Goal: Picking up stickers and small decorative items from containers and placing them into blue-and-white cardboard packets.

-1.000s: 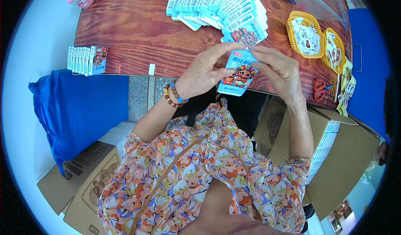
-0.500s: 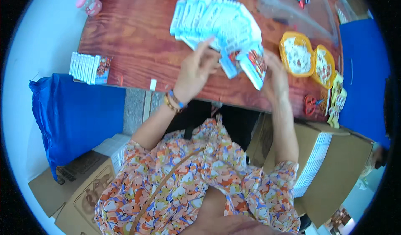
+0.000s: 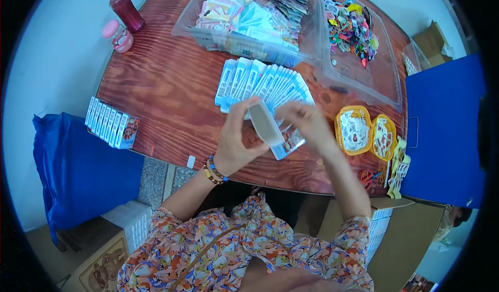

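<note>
My left hand (image 3: 233, 142) is closed around a small cardboard box (image 3: 266, 124), thumb below and fingers above. The box is tilted so that its open end and pale inside show, and a light blue flap hangs from its lower end. Just right of it, my right hand (image 3: 310, 128) hovers with bent fingers, smeared by motion; whether it holds anything I cannot make out. Beyond both hands lies a fan of overlapping flat blue-and-white boxes (image 3: 264, 83). A colourful printed piece (image 3: 295, 140) shows on the table below my right hand, partly hidden.
A clear bin (image 3: 182, 28) of packets stands at the back, beside a clear tray (image 3: 384, 79) of colourful trinkets. At right are a yellow two-part container (image 3: 345, 147) and red scissors (image 3: 365, 178). A row of filled boxes (image 3: 108, 123) and a pink-lidded jar (image 3: 122, 41) are at left.
The view has tipped up, showing more of the table's far side. My left hand, earlier loosely spread by the fan, now grips an opened box. The flat box by my right hand is no longer raised there.
</note>
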Demonstrator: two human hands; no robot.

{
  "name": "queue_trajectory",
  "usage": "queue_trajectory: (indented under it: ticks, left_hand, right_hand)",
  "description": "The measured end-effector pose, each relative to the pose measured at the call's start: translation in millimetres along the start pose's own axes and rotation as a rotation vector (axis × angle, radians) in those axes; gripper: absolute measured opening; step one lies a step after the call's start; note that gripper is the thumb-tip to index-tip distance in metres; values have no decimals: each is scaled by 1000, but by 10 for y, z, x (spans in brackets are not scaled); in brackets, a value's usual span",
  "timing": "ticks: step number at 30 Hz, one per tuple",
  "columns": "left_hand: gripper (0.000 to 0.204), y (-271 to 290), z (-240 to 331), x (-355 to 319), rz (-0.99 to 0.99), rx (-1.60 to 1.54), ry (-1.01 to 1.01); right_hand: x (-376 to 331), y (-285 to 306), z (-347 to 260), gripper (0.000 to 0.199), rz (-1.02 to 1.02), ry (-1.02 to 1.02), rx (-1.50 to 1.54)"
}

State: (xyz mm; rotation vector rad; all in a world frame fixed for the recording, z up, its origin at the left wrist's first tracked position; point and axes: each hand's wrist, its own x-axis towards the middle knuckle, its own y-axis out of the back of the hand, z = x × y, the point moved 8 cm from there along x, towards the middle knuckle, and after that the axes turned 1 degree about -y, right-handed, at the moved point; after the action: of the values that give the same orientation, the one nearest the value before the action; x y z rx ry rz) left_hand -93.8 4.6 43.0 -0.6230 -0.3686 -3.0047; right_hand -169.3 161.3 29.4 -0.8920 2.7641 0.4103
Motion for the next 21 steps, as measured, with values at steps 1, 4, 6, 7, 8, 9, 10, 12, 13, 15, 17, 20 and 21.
queue_trajectory:
  ticks: [1, 4, 6, 7, 8, 9, 10, 12, 13, 15, 17, 20, 21]
  left_hand:
    - [83, 133, -55, 46, 60, 4, 26]
    - [89, 264, -190, 220, 143, -58, 91]
    - [88, 303, -259, 335, 202, -7, 48]
    - [86, 340, -215, 405, 209, 0, 54]
    - [86, 352, -260, 420, 214, -3, 51]
    - [84, 398, -345, 385, 241, -32, 85]
    - [83, 442, -429, 361, 267, -63, 119]
    - [84, 491, -537, 344, 226, -50, 142]
    - [85, 473, -578, 335, 178, -38, 163]
    - [85, 479, -576, 325, 189, -20, 160]
    - [85, 473, -562, 342, 199, 0, 155]
    - [83, 512, -596, 343, 260, -74, 164]
    - [83, 507, -628, 340, 262, -87, 163]
  right_hand:
    - [168, 216, -356, 17, 178, 155, -153]
    - [754, 630, -1170, 16, 460, 437, -631]
    - [1380, 748, -1084, 22, 362, 373, -949]
    - [1593, 793, -1045, 22, 360, 375, -952]
    - [1823, 816, -912, 25, 297, 243, -1043]
    - [1964, 782, -821, 29, 227, 113, -1127]
    - [2030, 772, -824, 29, 222, 118, -1130]
    - [2136, 748, -700, 35, 121, 4, -1266]
    - [2165, 770, -671, 35, 114, 2, -1269]
    - [2204, 792, -606, 36, 18, 39, -1215]
    - [2224, 864, -572, 35, 16, 29, -1166]
    - [2175, 931, -676, 32, 70, 85, -1047]
    - [2135, 967, -765, 30, 125, 145, -980]
